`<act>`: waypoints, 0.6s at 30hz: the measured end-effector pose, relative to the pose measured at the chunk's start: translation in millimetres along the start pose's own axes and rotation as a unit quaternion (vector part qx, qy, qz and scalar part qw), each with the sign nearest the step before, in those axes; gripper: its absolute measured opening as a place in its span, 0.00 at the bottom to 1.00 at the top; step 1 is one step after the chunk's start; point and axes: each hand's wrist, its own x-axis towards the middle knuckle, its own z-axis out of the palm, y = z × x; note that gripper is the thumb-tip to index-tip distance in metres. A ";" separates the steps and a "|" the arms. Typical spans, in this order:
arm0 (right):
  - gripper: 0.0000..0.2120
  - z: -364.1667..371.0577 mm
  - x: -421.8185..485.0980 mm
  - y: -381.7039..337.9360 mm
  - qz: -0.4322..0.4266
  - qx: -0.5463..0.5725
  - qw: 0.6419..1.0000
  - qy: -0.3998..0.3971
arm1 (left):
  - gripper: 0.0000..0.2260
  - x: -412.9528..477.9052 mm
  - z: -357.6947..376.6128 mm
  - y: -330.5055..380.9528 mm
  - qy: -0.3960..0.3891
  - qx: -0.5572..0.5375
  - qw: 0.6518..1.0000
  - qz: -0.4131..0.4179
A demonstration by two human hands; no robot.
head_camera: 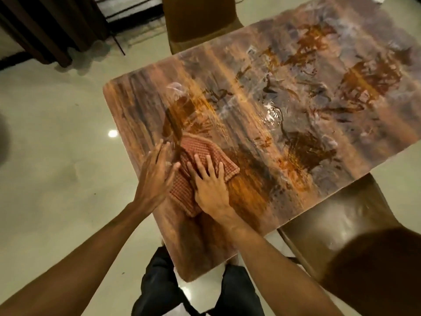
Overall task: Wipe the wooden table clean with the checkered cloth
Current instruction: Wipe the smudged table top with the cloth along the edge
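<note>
A reddish checkered cloth (200,153) lies crumpled on the wooden table (296,110), near the table's left end. My right hand (210,185) presses flat on the cloth's right half, fingers spread. My left hand (157,174) rests with spread fingers on the cloth's left edge, partly on the bare wood. The tabletop shows wet streaks, smears and a small puddle (273,116) across its middle and right side.
One brown chair (200,21) stands at the table's far side and another chair (337,226) at its near right side. Dark curtains (45,26) hang at the upper left. Pale glossy floor surrounds the table. My legs in dark trousers (159,286) stand at the near corner.
</note>
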 end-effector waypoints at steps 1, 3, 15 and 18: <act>0.30 0.6 -4.6 6.8 0.011 0.003 1.000 0.006 | 0.28 9.4 -4.8 -8.0 -0.004 -0.007 1.000 0.009; 0.27 -2.6 -4.4 22.1 0.112 0.012 0.993 0.038 | 0.28 29.2 -15.2 -25.1 -0.022 -0.017 0.999 0.031; 0.28 18.6 4.9 -74.9 0.195 0.038 0.977 0.077 | 0.29 72.1 -67.4 -77.1 -0.043 -0.043 0.994 0.092; 0.28 8.4 -21.1 -36.0 0.369 0.080 0.922 0.090 | 0.28 56.4 -56.3 -69.3 -0.065 -0.054 0.990 0.117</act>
